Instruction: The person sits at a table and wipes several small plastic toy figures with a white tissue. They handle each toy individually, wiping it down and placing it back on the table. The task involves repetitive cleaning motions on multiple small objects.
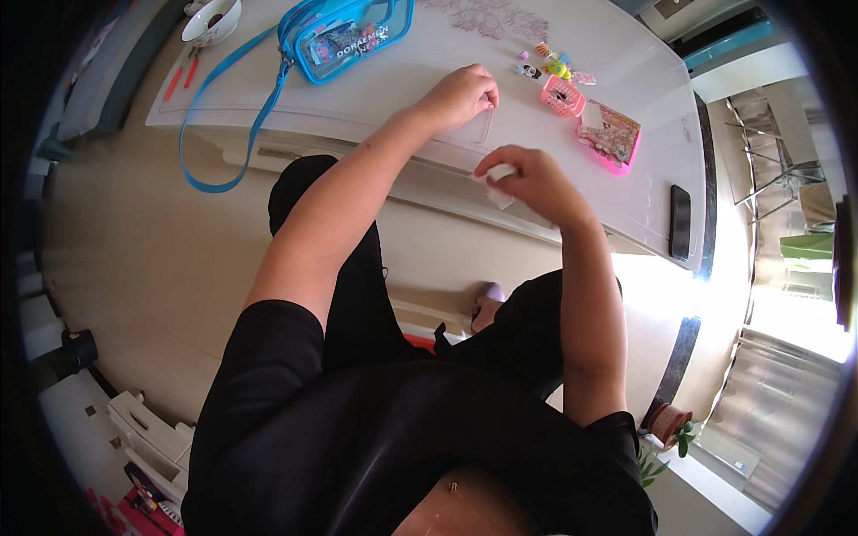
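Observation:
Above the near edge of the white table [375,100], my left hand [462,97] pinches a thin pale strand or stick [488,126] between thumb and fingertips. Its lower end points toward the table edge; whether it touches the top, I cannot tell. My right hand [533,177], closer to my body and slightly blurred, grips a crumpled white piece [501,194] that looks like tissue or soft paper. Right of my left hand are a small pink plastic basket [562,97] with something dark inside and a pink-edged box [608,137] with a printed cover.
Several small toy figures [556,68] lie beyond the basket. A clear blue-trimmed bag [348,40] with its blue strap [251,144] hanging over the edge is at the left, near orange-handled scissors [181,77] and a bowl [213,23]. A black phone [680,222] lies far right.

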Demonstrator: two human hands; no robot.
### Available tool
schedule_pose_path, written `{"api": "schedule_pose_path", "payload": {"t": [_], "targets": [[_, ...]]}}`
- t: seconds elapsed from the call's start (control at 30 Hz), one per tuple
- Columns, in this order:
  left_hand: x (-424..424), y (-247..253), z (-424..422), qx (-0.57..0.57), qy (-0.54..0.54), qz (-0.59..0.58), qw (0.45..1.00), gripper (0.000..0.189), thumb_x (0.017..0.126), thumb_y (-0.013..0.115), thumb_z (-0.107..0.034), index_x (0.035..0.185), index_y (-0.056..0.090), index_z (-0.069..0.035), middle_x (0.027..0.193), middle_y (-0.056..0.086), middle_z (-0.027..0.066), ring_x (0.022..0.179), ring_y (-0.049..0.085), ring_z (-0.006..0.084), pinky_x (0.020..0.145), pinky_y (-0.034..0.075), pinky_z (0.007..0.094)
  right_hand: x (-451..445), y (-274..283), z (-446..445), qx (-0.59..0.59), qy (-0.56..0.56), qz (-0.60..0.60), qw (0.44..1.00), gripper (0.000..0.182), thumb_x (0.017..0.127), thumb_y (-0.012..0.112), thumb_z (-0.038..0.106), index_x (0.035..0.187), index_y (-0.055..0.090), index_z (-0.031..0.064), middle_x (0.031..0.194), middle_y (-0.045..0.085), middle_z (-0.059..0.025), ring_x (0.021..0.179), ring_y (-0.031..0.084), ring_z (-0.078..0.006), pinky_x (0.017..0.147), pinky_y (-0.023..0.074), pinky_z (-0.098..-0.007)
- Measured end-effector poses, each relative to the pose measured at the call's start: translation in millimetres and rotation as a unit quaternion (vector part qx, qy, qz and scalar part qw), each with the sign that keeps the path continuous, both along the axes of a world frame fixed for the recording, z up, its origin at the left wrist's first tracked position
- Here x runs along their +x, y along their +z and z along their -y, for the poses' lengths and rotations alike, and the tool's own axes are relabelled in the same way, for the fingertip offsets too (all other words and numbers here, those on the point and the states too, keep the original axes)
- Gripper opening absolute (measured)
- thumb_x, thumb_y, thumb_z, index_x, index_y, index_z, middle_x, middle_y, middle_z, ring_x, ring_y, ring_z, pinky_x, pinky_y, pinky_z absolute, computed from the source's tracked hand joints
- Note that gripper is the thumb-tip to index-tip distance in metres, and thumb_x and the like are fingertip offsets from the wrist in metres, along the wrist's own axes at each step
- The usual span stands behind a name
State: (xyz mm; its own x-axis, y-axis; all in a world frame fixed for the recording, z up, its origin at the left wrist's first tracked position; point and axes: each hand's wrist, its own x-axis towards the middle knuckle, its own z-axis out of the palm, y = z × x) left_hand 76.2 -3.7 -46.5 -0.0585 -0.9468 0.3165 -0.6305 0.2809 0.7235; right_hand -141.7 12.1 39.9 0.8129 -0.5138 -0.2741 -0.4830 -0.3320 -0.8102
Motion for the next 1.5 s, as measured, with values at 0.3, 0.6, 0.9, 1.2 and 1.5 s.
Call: {"api": "schedule_pose_path", "payload": {"t": [0.3,0.6,0.9,1.2,1.5], "targets": [[2,-2,2,-0.037,-0.019,-0.003,0.999,0.007,0.083,0.067,0.001,0.088,0.066,-0.004,0.104,0.062,0.0093,0.092,0.062,0.023,0.082,0.052,0.0333,32,-42,44,-0.192,-0.226,0.094,0.95,0.023,0.082,0.066,0.009,0.104,0.072,0.0084,0.089,0.068,-0.0132,0.079,0.066,-0.0258,0.073,0.0518,-0.0369],[3,0,2,-0.011,-0.018,0.005,1.0,0.004,0.085,0.065,0.0,0.087,0.065,-0.004,0.104,0.061,0.0095,0.091,0.062,0.0227,0.079,0.052,0.034,42,-51,0,-0.31,-0.112,0.049,0.943,0.027,0.075,0.06,-0.002,0.099,0.069,0.0086,0.105,0.062,-0.0143,0.096,0.063,-0.036,0.082,0.0505,-0.0444],[3,0,1,0.011,-0.012,-0.008,1.0,0.005,0.085,0.064,0.001,0.086,0.066,-0.003,0.105,0.061,0.0092,0.09,0.063,0.0225,0.081,0.052,0.0337,11,4,-11,0.034,0.001,-0.014,0.999,0.018,0.083,0.064,0.004,0.099,0.071,0.0076,0.079,0.061,0.0004,0.07,0.052,-0.0098,0.066,0.0437,-0.026],[2,-2,2,-0.056,-0.023,0.024,0.998,0.006,0.084,0.063,0.0,0.088,0.065,-0.004,0.104,0.061,0.0104,0.093,0.062,0.0244,0.082,0.051,0.0331,28,-42,42,-0.194,-0.209,0.086,0.955,0.023,0.083,0.064,0.008,0.105,0.072,0.0082,0.092,0.067,-0.0138,0.079,0.065,-0.0269,0.073,0.0507,-0.0391],[4,-5,4,-0.014,-0.021,0.034,0.999,0.004,0.086,0.064,-0.006,0.089,0.066,-0.004,0.105,0.061,0.0092,0.093,0.062,0.0232,0.084,0.051,0.0329,33,-50,9,-0.338,-0.068,0.052,0.937,0.028,0.077,0.06,0.0,0.1,0.071,0.0103,0.104,0.065,-0.0141,0.095,0.064,-0.0355,0.083,0.0519,-0.045]]}}
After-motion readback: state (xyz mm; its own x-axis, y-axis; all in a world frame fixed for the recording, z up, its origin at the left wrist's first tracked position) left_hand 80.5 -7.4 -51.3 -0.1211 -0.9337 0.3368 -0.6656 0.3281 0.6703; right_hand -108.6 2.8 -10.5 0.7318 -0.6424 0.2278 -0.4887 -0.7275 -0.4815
